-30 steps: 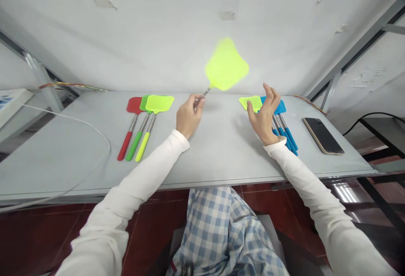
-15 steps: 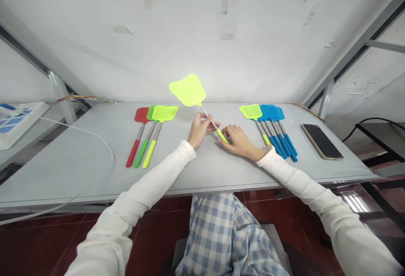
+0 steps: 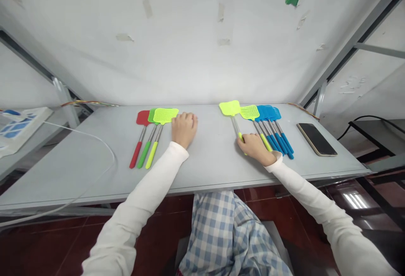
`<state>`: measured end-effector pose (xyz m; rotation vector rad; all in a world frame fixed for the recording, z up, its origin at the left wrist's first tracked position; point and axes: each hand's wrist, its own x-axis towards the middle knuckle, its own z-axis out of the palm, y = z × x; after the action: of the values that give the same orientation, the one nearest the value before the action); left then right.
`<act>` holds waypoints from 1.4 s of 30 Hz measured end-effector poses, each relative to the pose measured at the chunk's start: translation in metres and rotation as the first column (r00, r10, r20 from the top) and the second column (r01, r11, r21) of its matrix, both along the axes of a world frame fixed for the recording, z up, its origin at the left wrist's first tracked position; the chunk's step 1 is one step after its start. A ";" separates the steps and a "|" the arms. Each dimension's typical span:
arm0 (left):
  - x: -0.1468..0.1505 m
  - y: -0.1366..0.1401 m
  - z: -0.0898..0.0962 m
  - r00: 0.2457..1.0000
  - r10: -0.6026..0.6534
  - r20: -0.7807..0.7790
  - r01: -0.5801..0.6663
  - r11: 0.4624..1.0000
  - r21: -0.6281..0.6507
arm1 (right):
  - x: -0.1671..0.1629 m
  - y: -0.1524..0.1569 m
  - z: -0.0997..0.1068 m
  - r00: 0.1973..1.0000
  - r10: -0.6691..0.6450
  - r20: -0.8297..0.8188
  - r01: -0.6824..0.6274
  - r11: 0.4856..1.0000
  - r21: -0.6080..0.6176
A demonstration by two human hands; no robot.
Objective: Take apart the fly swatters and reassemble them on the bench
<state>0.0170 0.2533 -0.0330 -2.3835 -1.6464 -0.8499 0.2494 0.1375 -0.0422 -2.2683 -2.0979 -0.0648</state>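
Note:
My right hand (image 3: 255,147) is closed round the handle of a yellow-green telescopic fly swatter (image 3: 230,108), whose flap points toward the wall. Next to it, another yellow-green fly swatter (image 3: 249,112) overlaps several blue fly swatters (image 3: 286,143) lying in a fan. My left hand (image 3: 184,129) is on the left side, fingers curled and tips hidden, with no swatter seen in it. Just left of that hand lies a yellow-green fly swatter (image 3: 165,116), partly over a green one (image 3: 144,153), with a red one (image 3: 136,154) at the group's left.
A phone (image 3: 317,139) lies on the grey table (image 3: 209,170) at the right. A white cable (image 3: 107,143) loops across the left side from a white power strip (image 3: 23,129). Behind the table rises a white wall (image 3: 177,65), and metal posts frame both ends.
The held swatter has moved right and down, beside the blue group. My left hand has let go of its shaft and moved left toward the other group. The view has shifted slightly.

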 end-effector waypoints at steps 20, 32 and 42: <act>-0.092 -0.024 -0.023 0.918 0.336 -0.210 -0.374 0.909 -0.183 | 0.016 -0.033 0.004 0.965 -0.140 0.220 0.099 0.977 0.189; 0.022 -0.042 0.004 0.950 -0.223 -0.219 0.205 0.974 -0.102 | -0.002 0.034 0.013 0.763 0.543 0.352 -0.647 0.648 0.402; 0.046 0.003 -0.010 0.881 -0.390 -0.270 0.386 0.920 -0.070 | 0.025 0.062 0.006 0.776 0.501 0.384 -0.616 0.733 0.288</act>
<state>0.0629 0.2563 -0.0429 -2.7396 -1.0914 -0.5105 0.2747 0.1996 -0.0357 -1.3763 -2.5270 -0.7564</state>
